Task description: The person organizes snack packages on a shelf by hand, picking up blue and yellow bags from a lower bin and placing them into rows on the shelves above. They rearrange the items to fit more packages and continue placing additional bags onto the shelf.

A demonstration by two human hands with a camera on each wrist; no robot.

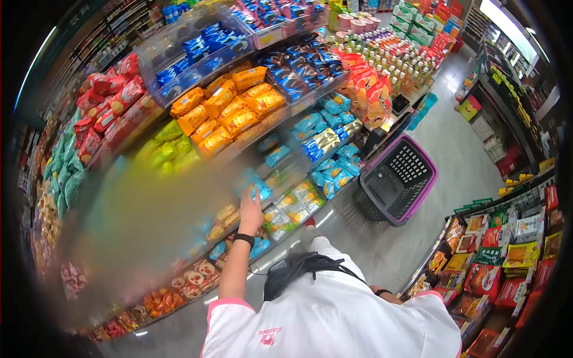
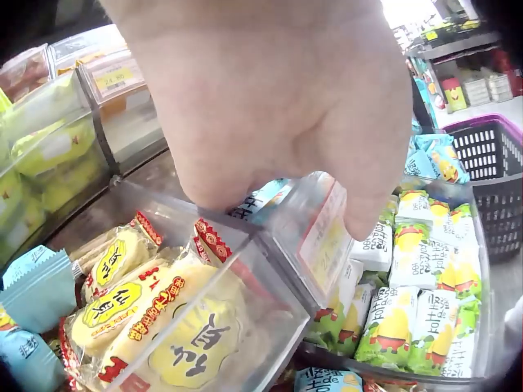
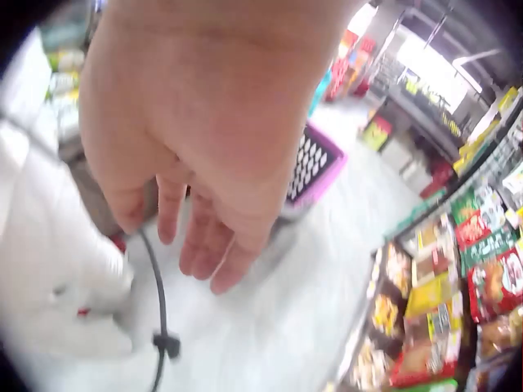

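My left hand (image 1: 250,213) reaches over the snack bins, fingertips at a small blue packet (image 1: 250,182). In the left wrist view, the back of the left hand (image 2: 278,106) covers most of its fingers, and a bit of blue wrapper (image 2: 268,196) shows beneath it. I cannot tell if the fingers grip that packet. Just below the hand stands a clear bin divider with a price tag (image 2: 323,245). My right hand (image 3: 200,139) hangs at my side, fingers loosely bent and holding nothing, with a thin black cable (image 3: 158,286) beside it.
Clear bins hold orange packets (image 1: 242,122), wrapped rice crackers (image 2: 196,327) and green-and-white packets (image 2: 413,314). A black shopping basket with a purple rim (image 1: 412,212) stands on the floor beside the bins. Shelves of boxed snacks (image 1: 483,277) line the right side.
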